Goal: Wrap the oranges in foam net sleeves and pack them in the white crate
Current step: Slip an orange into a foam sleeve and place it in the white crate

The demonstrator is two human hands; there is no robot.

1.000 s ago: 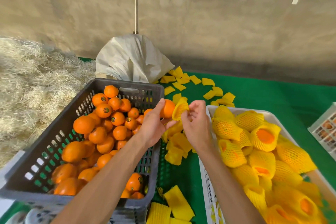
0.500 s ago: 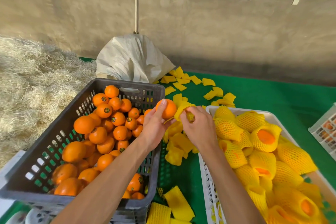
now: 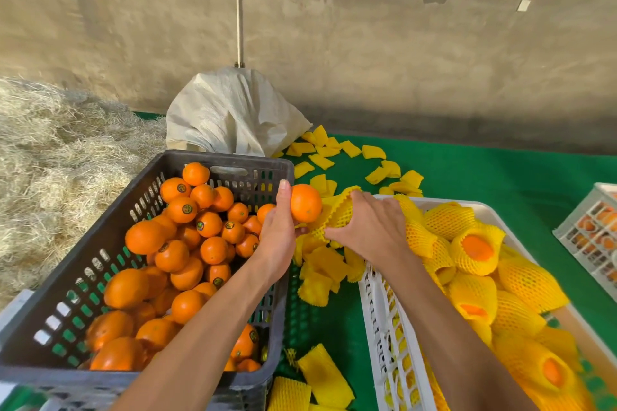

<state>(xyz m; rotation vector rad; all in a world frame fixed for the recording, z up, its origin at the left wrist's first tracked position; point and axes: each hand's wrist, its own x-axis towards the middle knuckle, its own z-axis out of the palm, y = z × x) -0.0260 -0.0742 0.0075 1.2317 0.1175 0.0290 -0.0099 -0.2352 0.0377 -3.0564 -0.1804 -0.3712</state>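
Note:
My left hand (image 3: pixel 278 237) grips a bare orange (image 3: pixel 305 203) above the gap between the two crates. Just to its right, my right hand (image 3: pixel 370 227) holds a yellow foam net sleeve (image 3: pixel 337 212) stretched open, its mouth touching the orange's side. The dark grey crate (image 3: pixel 230 162) on the left holds several loose oranges (image 3: pixel 187 240). The white crate (image 3: pixel 377 304) on the right holds several oranges wrapped in yellow sleeves (image 3: pixel 474 250).
Loose flat yellow sleeves (image 3: pixel 322 267) lie on the green mat between the crates, behind them and at the front. A white woven sack (image 3: pixel 233 110) stands behind the grey crate. Straw (image 3: pixel 50 160) is heaped on the left. Another white crate (image 3: pixel 591 230) sits at the right edge.
My right hand has spread the sleeve wider and brought it against the orange. My left hand has raised the orange a little and turned it toward the sleeve.

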